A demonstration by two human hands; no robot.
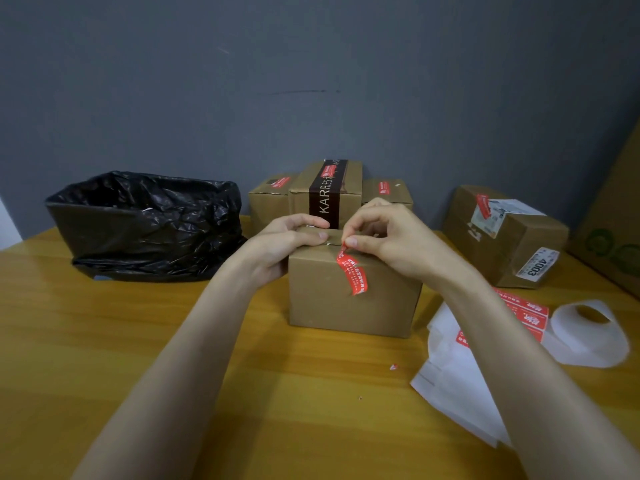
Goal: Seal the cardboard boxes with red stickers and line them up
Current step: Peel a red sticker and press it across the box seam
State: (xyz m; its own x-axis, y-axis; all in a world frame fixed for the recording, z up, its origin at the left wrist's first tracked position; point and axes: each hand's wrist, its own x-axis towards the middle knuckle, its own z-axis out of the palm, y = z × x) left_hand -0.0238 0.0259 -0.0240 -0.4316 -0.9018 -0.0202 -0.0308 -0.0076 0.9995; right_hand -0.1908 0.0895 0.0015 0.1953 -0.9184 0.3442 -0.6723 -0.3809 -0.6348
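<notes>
Hanging from the top front edge of the box (349,299), near the middle of the tabletop (138,341), the sticker (352,273) looks thin, light and floppy. I judge it is best held by its very end. The right hand (391,237) pinches that upper end, its fingers (351,241) nearly closed. The left hand (287,240) grips the box top with curled fingers.

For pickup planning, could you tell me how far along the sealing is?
Three stickered boxes stand lined up by the wall. The left hand holds the front box shut; the right hand pinches a red sticker at its top edge. Pressing it down and lining up remain.
</notes>
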